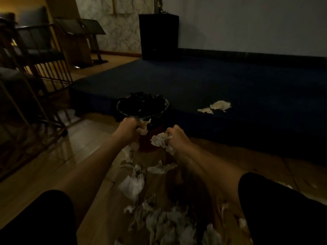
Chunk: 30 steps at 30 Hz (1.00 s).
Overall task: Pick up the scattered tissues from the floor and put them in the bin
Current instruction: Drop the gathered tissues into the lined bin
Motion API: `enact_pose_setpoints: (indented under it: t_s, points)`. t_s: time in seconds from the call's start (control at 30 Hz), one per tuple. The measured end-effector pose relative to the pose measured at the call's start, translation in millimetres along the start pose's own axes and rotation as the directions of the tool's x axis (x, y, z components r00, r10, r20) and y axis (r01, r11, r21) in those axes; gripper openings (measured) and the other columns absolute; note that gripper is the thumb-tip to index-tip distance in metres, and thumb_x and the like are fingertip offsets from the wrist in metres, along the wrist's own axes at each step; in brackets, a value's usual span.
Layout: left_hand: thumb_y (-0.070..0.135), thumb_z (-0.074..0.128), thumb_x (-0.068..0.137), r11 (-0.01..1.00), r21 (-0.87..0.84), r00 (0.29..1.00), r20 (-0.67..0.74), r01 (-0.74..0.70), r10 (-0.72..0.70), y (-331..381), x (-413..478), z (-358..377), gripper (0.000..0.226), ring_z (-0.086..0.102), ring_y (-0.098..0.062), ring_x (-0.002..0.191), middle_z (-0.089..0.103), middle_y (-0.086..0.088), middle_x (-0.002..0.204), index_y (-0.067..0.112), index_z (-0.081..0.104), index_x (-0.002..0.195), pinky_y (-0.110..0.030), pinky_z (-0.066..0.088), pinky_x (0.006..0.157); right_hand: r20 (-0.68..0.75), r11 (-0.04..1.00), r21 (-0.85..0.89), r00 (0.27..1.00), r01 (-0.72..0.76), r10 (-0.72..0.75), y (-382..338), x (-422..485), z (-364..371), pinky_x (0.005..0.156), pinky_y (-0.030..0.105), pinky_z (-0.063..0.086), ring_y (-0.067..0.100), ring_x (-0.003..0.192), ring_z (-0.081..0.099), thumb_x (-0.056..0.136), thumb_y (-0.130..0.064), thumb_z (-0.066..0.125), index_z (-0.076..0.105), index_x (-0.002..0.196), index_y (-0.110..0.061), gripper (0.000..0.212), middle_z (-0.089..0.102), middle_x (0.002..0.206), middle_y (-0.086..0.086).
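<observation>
A red ribbed bin [152, 140] with a black liner [141, 104] stands on the wooden floor against a dark blue platform. My left hand [130, 129] is closed on a small tissue [143, 130] just below the bin's rim. To its right, beside the bin's wall, my right hand [177, 137] grips a crumpled white tissue wad [160, 140]. Several white tissues [132, 185] lie scattered on the floor between my forearms. More tissues [169, 223] are piled nearer to me. Another tissue [218, 106] rests on the platform to the right.
The dark blue platform [221, 82] spans the middle and right, with a black speaker box [158, 37] at its back. Dark chairs with metal frames [35, 55] stand at the left. Music stands [83, 29] are behind them. The room is dim.
</observation>
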<state>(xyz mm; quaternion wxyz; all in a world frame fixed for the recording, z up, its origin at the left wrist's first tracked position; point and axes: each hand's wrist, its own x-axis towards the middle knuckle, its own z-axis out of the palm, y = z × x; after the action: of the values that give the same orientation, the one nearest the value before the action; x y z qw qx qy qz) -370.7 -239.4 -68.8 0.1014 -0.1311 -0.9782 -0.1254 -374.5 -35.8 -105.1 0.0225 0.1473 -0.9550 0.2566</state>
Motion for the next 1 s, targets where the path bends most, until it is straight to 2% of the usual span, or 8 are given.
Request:
enact_pose_setpoints:
  t_s: [0.17,0.27,0.43,0.53,0.6,0.73,0.87,1.0]
  points:
    - [0.005,0.065,0.078,0.996,0.015,0.984,-0.154,0.091,-0.088,-39,93,32,0.028,0.059,-0.037,0.103,0.066,-0.019,0.111,0.008,0.069,0.105,-0.039,0.049,0.086,0.031,0.987,0.099,0.991,0.130,-0.133,21,123,15,0.071,0.027,0.036,0.031,0.092,0.050,0.085,-0.011,0.056,0.059,0.091,0.001,0.014,0.047,0.101,0.020]
    - [0.004,0.062,0.080,0.986,-0.004,0.944,-0.288,0.165,-0.159,-53,149,42,0.027,0.057,-0.037,0.101,0.062,-0.019,0.112,0.009,0.069,0.105,-0.040,0.048,0.084,-0.044,0.968,0.185,0.986,0.168,-0.163,22,187,10,0.074,0.027,0.038,0.027,0.090,0.050,0.088,-0.017,0.053,0.062,0.093,0.001,0.020,0.047,0.105,0.016]
    - [0.010,0.057,0.085,0.963,-0.084,0.846,-0.463,0.255,-0.264,-71,207,70,0.037,0.046,-0.039,0.110,0.048,-0.019,0.123,0.016,0.054,0.122,-0.045,0.045,0.094,-0.107,0.965,0.222,0.987,0.139,-0.118,31,263,33,0.089,0.039,0.045,0.037,0.104,0.052,0.092,-0.012,0.048,0.056,0.105,-0.004,0.018,0.042,0.124,0.019]
    - [0.017,0.058,0.083,0.965,0.052,0.927,-0.295,0.258,-0.232,-83,218,101,0.051,0.037,-0.041,0.123,0.038,-0.019,0.140,0.023,0.045,0.132,-0.048,0.038,0.102,-0.084,0.982,0.156,0.992,0.102,-0.089,41,276,57,0.083,0.042,0.048,0.035,0.104,0.054,0.092,-0.018,0.046,0.055,0.109,-0.010,0.021,0.047,0.123,0.015]
    - [0.019,0.058,0.085,0.952,0.051,0.931,-0.233,0.302,-0.283,-92,220,119,0.046,0.036,-0.042,0.127,0.038,-0.019,0.142,0.024,0.049,0.130,-0.048,0.035,0.103,-0.113,0.987,0.126,0.990,0.104,-0.090,43,281,66,0.082,0.041,0.050,0.032,0.104,0.056,0.092,-0.020,0.044,0.054,0.114,-0.014,0.025,0.053,0.121,0.012]
    - [0.020,0.059,0.084,0.930,-0.070,0.864,-0.351,0.360,-0.361,-99,221,126,0.029,0.050,-0.036,0.113,0.059,-0.018,0.118,0.013,0.065,0.112,-0.042,0.041,0.097,-0.131,0.996,0.043,0.989,0.073,-0.067,42,285,69,0.082,0.042,0.054,0.031,0.098,0.061,0.089,-0.014,0.049,0.059,0.110,-0.015,0.024,0.064,0.110,0.011]
    - [0.015,0.053,0.084,0.925,-0.093,0.829,-0.417,0.368,-0.372,-96,215,125,0.020,0.054,-0.035,0.097,0.060,-0.019,0.100,0.004,0.068,0.092,-0.042,0.046,0.085,-0.112,0.998,-0.018,0.991,0.068,-0.069,39,275,66,0.074,0.038,0.053,0.030,0.089,0.063,0.087,-0.012,0.051,0.062,0.103,-0.012,0.019,0.066,0.102,0.011]
    - [0.014,0.049,0.089,0.951,-0.086,0.721,-0.633,0.296,-0.282,-78,191,123,0.028,0.046,-0.032,0.109,0.054,-0.017,0.113,0.008,0.058,0.115,-0.040,0.044,0.093,-0.177,0.994,0.002,0.978,0.111,-0.109,35,268,69,0.082,0.044,0.051,0.032,0.098,0.058,0.089,-0.012,0.046,0.061,0.102,-0.012,0.019,0.064,0.105,0.012]
